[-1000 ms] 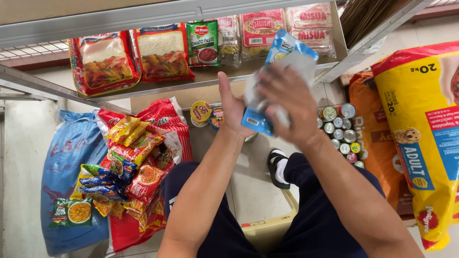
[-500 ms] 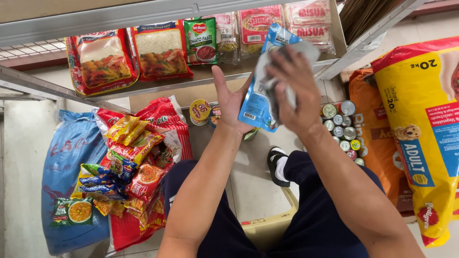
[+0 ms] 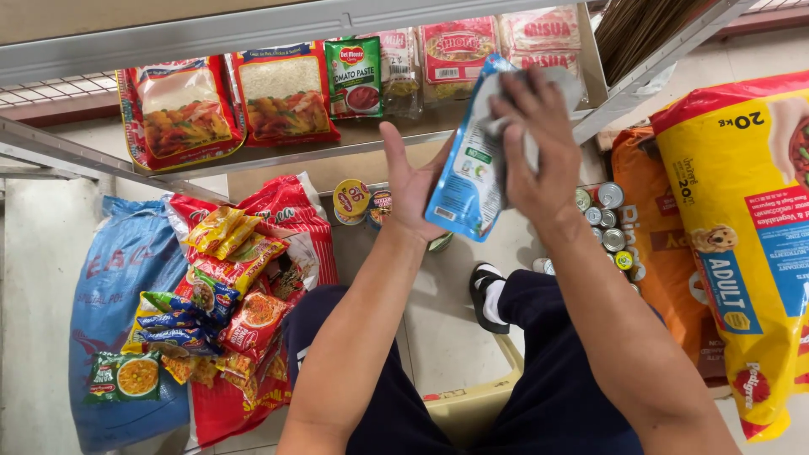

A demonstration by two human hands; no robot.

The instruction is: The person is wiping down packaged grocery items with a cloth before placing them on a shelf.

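My left hand (image 3: 413,181) holds a light blue pouch (image 3: 468,160) by its lower left side, palm toward me. My right hand (image 3: 531,143) presses a pale grey cloth (image 3: 548,93) against the pouch's right face. The pouch is raised in front of a metal shelf (image 3: 278,156) that carries flat food packets, among them a green sachet (image 3: 354,76) with a red picture. My legs in dark trousers and one sandalled foot (image 3: 489,295) show below.
A red sack (image 3: 291,227) and a blue sack (image 3: 122,278) lie at the left with several noodle packets (image 3: 223,286) piled on them. Small tins (image 3: 607,219) stand on the floor. A big yellow pet-food bag (image 3: 742,227) leans at the right.
Both hands have lifted the pouch higher toward the shelf and turned it more upright. The right hand with the cloth has slid up along the pouch's face.
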